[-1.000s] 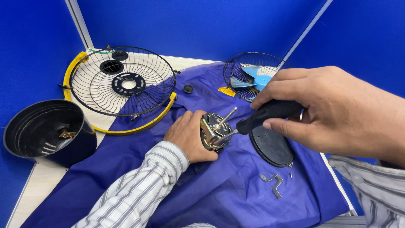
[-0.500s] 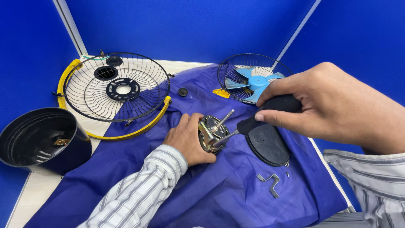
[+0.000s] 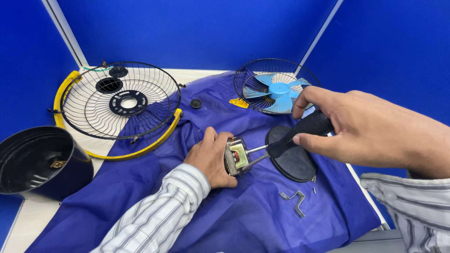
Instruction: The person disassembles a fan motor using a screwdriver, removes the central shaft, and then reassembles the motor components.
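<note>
The fan lies in pieces across the blue cloth (image 3: 140, 187), so the stripping down looks well advanced: the rear wire guard (image 3: 123, 100) with its yellow rim sits at about ten o'clock from the hands, the front guard (image 3: 276, 84) holding the light-blue blade (image 3: 277, 91) rests at one o'clock, a round black base plate (image 3: 293, 159) lies just right of the hands, and a bent metal bracket (image 3: 294, 201) with a couple of loose screws (image 3: 313, 180) sits at five o'clock. A dark housing shell (image 3: 40, 161) stands open at nine o'clock, near the table edge. What seems left is the motor (image 3: 236, 155) itself, at the centre of the cloth. The left hand (image 3: 211, 157) wraps around it, fingers curled and closed on its body, holding it on its side with the shaft pointing right. The right hand (image 3: 370, 129) is clamped on the black handle of a screwdriver (image 3: 300, 133), thumb and fingers tight together around the grip, with the tip meeting the motor's face just beside the shaft; whether a screw is engaged there is too small to tell
</note>
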